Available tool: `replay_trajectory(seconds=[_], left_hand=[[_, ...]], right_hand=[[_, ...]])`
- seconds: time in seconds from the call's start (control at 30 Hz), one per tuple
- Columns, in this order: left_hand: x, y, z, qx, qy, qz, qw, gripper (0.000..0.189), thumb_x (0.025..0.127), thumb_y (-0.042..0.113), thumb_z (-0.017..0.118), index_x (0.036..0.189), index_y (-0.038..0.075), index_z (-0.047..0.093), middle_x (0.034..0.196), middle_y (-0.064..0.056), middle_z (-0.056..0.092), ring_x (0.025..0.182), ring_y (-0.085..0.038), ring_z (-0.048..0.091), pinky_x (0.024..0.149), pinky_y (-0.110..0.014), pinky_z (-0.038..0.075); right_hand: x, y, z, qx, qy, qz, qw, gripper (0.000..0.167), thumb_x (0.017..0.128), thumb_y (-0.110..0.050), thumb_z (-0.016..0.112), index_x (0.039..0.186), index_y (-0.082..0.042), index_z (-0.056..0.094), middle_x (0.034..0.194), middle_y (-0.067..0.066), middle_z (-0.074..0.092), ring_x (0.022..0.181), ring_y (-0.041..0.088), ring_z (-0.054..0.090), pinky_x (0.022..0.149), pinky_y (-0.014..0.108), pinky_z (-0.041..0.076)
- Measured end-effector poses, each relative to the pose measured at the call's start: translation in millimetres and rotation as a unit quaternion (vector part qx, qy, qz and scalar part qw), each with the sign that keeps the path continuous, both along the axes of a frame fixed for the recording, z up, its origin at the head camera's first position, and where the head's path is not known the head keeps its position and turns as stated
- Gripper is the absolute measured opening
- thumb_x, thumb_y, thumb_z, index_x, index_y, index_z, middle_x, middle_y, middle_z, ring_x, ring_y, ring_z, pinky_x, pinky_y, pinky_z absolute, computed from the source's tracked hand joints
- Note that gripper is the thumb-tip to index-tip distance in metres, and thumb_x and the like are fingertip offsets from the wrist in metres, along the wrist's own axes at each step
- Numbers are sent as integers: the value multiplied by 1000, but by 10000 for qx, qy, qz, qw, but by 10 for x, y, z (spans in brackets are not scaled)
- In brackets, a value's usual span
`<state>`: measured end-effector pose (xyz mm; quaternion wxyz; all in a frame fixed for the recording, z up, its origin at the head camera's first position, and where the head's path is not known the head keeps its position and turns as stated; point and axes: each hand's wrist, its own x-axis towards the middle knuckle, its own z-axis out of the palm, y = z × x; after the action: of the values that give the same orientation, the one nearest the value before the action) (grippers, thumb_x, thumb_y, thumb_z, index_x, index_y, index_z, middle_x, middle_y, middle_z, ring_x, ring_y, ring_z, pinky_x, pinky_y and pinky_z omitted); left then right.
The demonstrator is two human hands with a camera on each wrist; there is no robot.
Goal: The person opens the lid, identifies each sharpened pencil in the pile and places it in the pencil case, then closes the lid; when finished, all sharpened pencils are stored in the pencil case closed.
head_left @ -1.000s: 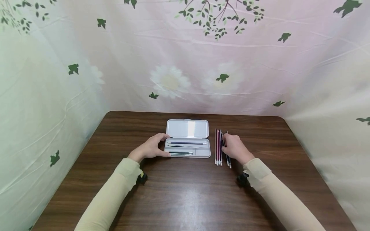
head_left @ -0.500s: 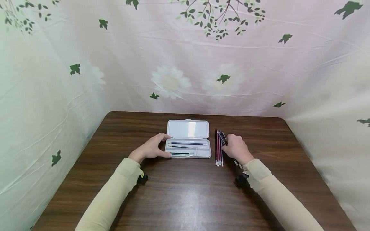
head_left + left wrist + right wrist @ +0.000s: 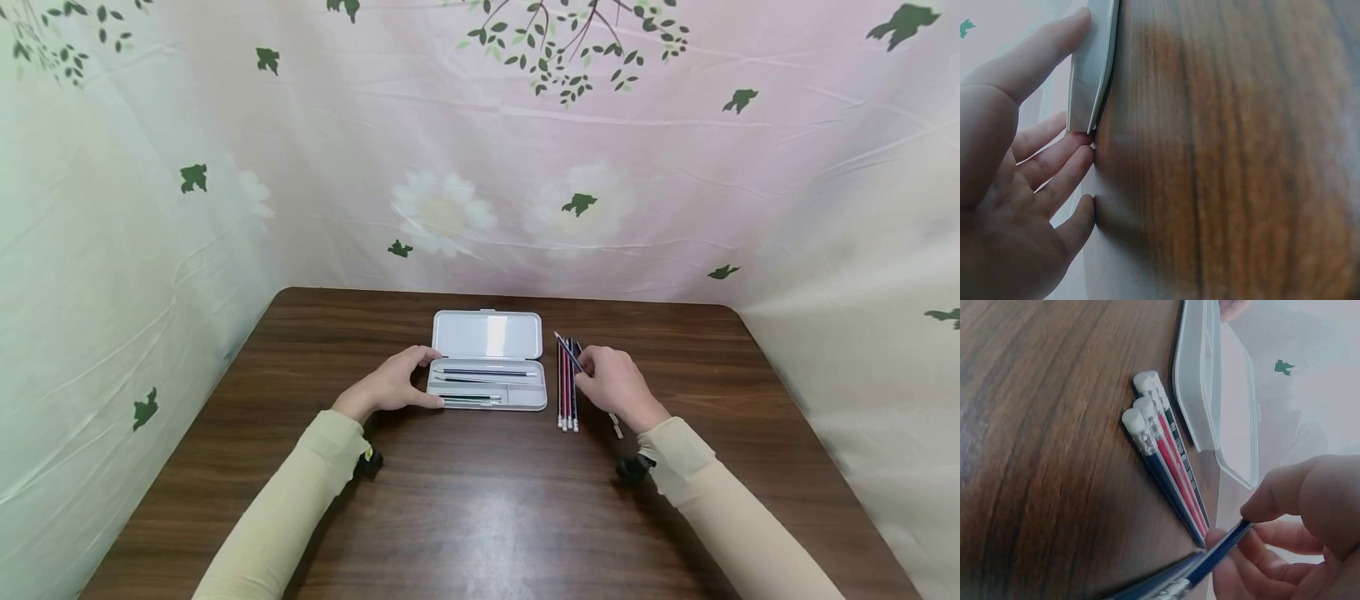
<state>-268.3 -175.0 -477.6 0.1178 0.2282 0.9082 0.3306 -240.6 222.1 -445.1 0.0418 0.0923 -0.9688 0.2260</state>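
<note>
A white pencil case (image 3: 527,395) lies open on the table with several pencils (image 3: 480,372) inside. My left hand (image 3: 390,382) holds its left end, the thumb along the front wall and the fingers at the end and back corner. To the right of the case, my right hand (image 3: 615,385) pinches a dark blue pencil (image 3: 1225,544) between thumb and fingers. That pencil slants over a row of red and dark pencils (image 3: 567,400), its sharpened tip toward the back left. More dark pencils (image 3: 615,423) lie partly hidden under the right hand.
The case's lid (image 3: 461,335) is folded back flat toward the far edge of the brown wooden table (image 3: 480,500). A printed cloth (image 3: 480,150) hangs behind the table and along both sides.
My right hand has drawn one pencil away from those right of the row and tilted it so its tip crosses the row to the left. The left hand and case stay put.
</note>
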Motion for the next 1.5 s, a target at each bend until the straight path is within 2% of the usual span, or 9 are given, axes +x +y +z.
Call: replay_trajectory(seconds=[0.27,0.5,0.73,0.97,1.17,1.5], left_hand=[[-2,1,5,-25,14,-5,10000,85,80,43,92,148,11,53,143,-10,56,132,-29,52,115,-50,41],[0,5,2,-19,8,16,10000,85,79,44,93,148,12,53,142,-9,57,132,-28,52,115,-49,41],[4,2,10,-1,7,23,10000,85,79,43,93,147,12,54,141,-9,57,132,-28,53,116,-49,41],[11,13,10,-4,-32,74,10000,84,79,43,93,147,13,54,141,-9,57,132,-28,52,116,-50,40],[10,14,-3,-22,-1,54,10000,85,79,44,93,147,12,54,142,-9,57,132,-28,52,116,-50,41],[8,8,3,17,-43,37,10000,85,79,45,93,148,13,54,142,-9,57,132,-28,52,116,-50,41]], right_hand=[[-37,-105,-56,-287,565,673,9957,15,89,-1,66,102,-1,75,91,12,70,85,26,64,75,44,56],[-43,-258,-75,-313,814,1194,9890,16,93,5,68,103,0,79,97,12,72,90,26,66,78,45,58],[-84,-457,-104,-332,1108,1555,9810,23,91,13,66,105,1,79,100,14,75,98,31,71,89,48,58],[-130,-701,-118,-300,994,1770,9787,29,90,16,60,107,0,79,106,14,76,104,29,72,94,45,58],[-175,-903,-175,-319,860,1952,9765,34,89,19,57,105,-1,79,104,12,77,102,26,73,91,42,60],[-225,-1111,-253,-300,735,2262,9708,40,87,22,53,108,-1,78,108,13,77,107,26,73,96,40,58]])
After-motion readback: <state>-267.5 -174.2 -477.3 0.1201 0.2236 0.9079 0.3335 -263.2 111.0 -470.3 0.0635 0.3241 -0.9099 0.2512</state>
